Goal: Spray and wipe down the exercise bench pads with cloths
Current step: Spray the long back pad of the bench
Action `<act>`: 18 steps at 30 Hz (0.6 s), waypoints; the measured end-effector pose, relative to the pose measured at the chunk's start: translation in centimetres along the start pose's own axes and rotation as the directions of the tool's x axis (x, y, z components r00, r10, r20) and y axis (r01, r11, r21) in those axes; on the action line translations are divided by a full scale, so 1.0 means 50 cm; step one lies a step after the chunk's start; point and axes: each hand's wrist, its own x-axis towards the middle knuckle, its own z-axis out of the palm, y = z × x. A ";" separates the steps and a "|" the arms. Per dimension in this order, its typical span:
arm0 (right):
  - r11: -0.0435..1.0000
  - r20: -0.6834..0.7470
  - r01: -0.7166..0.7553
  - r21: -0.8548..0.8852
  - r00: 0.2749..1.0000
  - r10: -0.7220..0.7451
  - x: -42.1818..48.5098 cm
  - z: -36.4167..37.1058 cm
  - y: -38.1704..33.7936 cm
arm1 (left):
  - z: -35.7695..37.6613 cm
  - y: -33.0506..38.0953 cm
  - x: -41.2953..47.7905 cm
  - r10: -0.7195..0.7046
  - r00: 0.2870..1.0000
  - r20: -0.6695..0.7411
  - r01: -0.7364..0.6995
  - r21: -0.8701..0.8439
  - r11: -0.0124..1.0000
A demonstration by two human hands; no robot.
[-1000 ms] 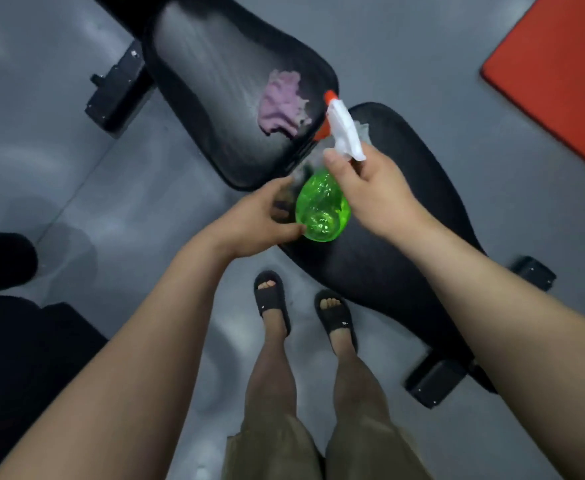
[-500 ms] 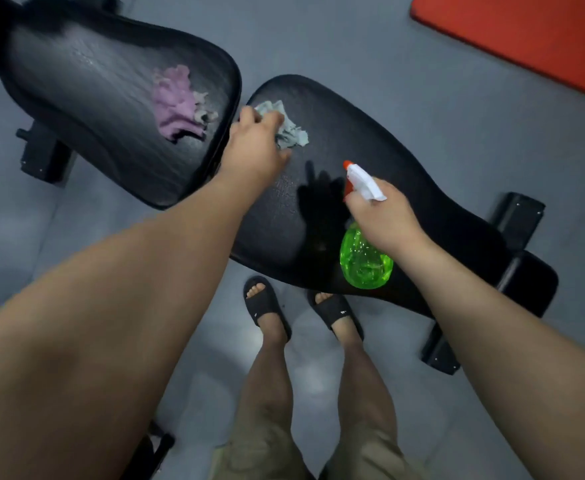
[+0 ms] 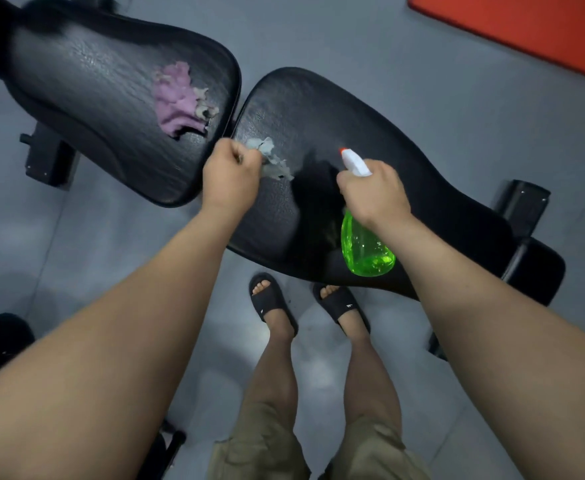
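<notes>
Left hand (image 3: 230,174) fisted, fingers curled tight around a grey cloth (image 3: 269,159), which sits on the near end of the right bench pad (image 3: 405,161). Right hand (image 3: 376,194) grips the neck of a green spray bottle (image 3: 365,251), fingers wrapped round the white trigger head; orange nozzle tip points up the pad. Bottle body hangs over the pad's near edge. Purple cloth (image 3: 177,98) lies bunched on the left bench pad (image 3: 87,88), loose, well apart from both hands. The two pads are just beside each other, narrow gap between. Grey floor (image 3: 353,39), orange mat (image 3: 526,26) top right. Feet in black slide sandals (image 3: 272,299) just below the pad.
</notes>
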 end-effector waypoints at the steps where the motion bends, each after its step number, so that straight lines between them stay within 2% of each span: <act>1: 1.000 -0.028 -0.019 0.004 0.999 0.019 -0.008 -0.004 0.013 | -0.002 -0.010 -0.016 -0.073 0.997 0.009 0.073 -0.088 0.993; 5: 0.991 -0.109 -0.134 -0.011 0.985 0.132 -0.045 -0.027 0.071 | -0.015 -0.039 -0.081 -0.279 0.955 0.104 0.297 -0.364 0.883; 9: 0.976 -0.073 -0.210 -0.054 0.976 0.206 -0.097 -0.023 0.102 | -0.042 -0.067 -0.132 -0.353 0.929 0.116 0.367 -0.422 0.829; 14: 0.995 0.040 -0.102 -0.015 0.994 0.102 -0.144 0.028 0.042 | -0.102 -0.098 -0.168 -0.463 0.865 0.194 0.483 -0.574 0.661; 18: 1.000 0.154 -0.009 -0.005 0.988 0.009 -0.162 0.079 -0.023 | -0.148 -0.117 -0.173 -0.504 0.831 0.236 0.529 -0.616 0.584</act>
